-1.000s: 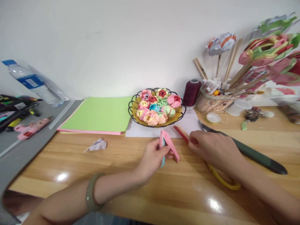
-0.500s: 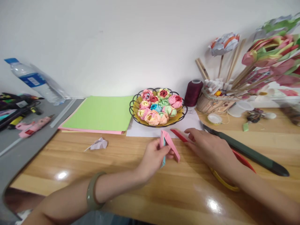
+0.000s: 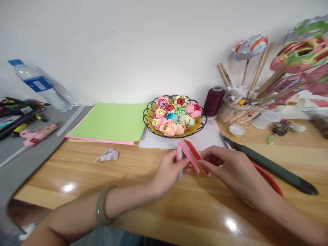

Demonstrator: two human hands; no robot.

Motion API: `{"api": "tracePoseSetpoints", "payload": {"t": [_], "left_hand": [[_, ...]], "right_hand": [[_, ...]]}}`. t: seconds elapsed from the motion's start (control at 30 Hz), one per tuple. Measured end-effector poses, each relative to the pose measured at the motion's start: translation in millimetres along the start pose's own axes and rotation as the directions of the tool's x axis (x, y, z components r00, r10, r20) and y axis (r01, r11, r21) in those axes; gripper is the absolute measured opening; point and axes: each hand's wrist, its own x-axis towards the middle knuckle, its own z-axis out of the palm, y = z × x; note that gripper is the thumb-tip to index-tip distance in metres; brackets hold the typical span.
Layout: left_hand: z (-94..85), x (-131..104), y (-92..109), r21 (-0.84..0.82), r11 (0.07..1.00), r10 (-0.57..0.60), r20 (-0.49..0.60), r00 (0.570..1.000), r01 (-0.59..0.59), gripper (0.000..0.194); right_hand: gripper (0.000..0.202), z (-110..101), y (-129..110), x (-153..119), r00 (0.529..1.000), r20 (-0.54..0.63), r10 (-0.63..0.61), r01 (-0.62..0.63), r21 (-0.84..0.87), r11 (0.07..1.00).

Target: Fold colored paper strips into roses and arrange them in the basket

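Note:
My left hand (image 3: 167,174) pinches folded paper strips, a pink one (image 3: 191,159) bent at the top and a light blue one (image 3: 181,174) beside it. Between the thumb and fingers of my right hand (image 3: 225,164) is a red folded paper strip (image 3: 194,150) with a pale edge. It slants right beside the pink strip; whether the two touch I cannot tell. Just behind both hands stands a basket (image 3: 146,126) of folded paper flowers (image 3: 169,126) in several colours.
Green paper sheets (image 3: 115,119) lie behind on the left, near a crumpled lilac paper piece (image 3: 109,154). Dark-handled scissors or cutters (image 3: 276,167) lie by my right arm. Maroon thread (image 3: 214,100) and a stick container (image 3: 238,112) stand at the back right. A pink glue gun (image 3: 38,135) is far left.
My right hand has brought the red strip up and left, close beside the pink one. My left hand keeps its hold nearly in place. The view has shifted slightly.

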Motion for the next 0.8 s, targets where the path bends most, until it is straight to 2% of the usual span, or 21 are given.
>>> {"api": "tracePoseSetpoints", "payload": {"t": [0.17,0.37,0.53,0.8], "left_hand": [[0.8,-3,3,-0.028,0.999,-0.016,0.011,1.000,0.016,0.022],[-1.3,-1,0,-0.056,0.998,-0.008,0.023,1.000,0.009,0.027],[-1.1,-1,1,-0.088,0.996,0.017,0.063,0.998,-0.011,0.027],[-1.8,-3,0,-0.081,0.996,0.042,0.058,0.997,-0.037,0.023]], "right_hand": [[0.017,14,-2,-1,0.996,0.021,-0.082,0.080,0.084,0.993],[0.022,16,4,2,0.991,0.076,-0.108,0.094,0.173,0.980],[0.021,18,6,4,0.986,-0.016,-0.168,0.168,0.165,0.972],[0.015,17,-8,2,0.997,0.035,-0.069,0.057,0.279,0.959]]}}
